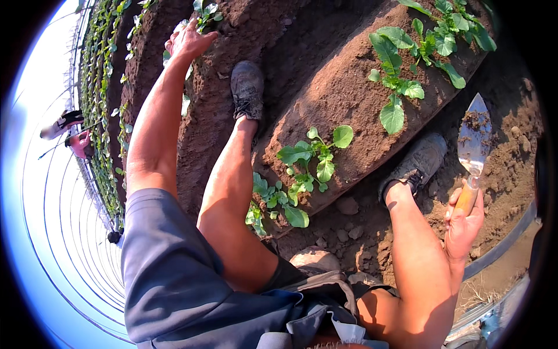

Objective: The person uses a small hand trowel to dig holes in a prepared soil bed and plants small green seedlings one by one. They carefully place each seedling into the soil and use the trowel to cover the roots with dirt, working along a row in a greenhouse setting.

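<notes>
My left hand (190,40) reaches out to a leafy seedling (208,16) on the neighbouring soil ridge. Its thumb is spread to the side, and its fingertips are partly lost among leaves, so I cannot tell whether they grip anything. In my right hand (464,222) is a hand trowel, held by its wooden handle (466,197). The pointed metal blade (474,133) faces away from me and carries clumps of soil. Between my shoes, a raised soil bed (305,118) bears young leafy plants, with one cluster (314,163) close to me and larger ones (394,80) farther along.
My left shoe (247,87) stands in the furrow, my right shoe (416,163) beside the bed. Soil clods (348,233) lie near me. A dark hose or pipe (501,246) curves at right. Far left, people (78,141) are by crop rows (98,131) under hoops.
</notes>
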Demonstrator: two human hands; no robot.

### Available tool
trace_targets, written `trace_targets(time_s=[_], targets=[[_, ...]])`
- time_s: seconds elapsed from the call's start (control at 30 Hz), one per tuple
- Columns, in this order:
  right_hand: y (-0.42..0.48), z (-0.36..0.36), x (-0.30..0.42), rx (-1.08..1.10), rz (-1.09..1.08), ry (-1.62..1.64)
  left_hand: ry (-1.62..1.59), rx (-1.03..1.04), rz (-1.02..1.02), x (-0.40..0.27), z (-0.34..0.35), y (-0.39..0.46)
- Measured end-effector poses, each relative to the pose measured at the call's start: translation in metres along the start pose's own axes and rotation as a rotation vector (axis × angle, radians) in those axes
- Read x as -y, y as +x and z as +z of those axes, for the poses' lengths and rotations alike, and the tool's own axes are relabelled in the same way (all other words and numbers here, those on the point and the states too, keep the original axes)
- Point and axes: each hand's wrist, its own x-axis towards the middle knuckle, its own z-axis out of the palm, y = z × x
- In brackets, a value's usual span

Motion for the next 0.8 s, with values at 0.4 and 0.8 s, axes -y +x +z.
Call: trace_targets(time_s=[0.4, 0.8], targets=[[0.172, 0.152, 0.117, 0.607, -0.357, -0.644, -0.030, -0.411, 0.065, 0.007, 0.037, -0.023], [0.322, 0.308, 0.047, 0.618, -0.345, -1.379, -0.256, -0.815, 0.118, 0.022, 0.072, -0.024]])
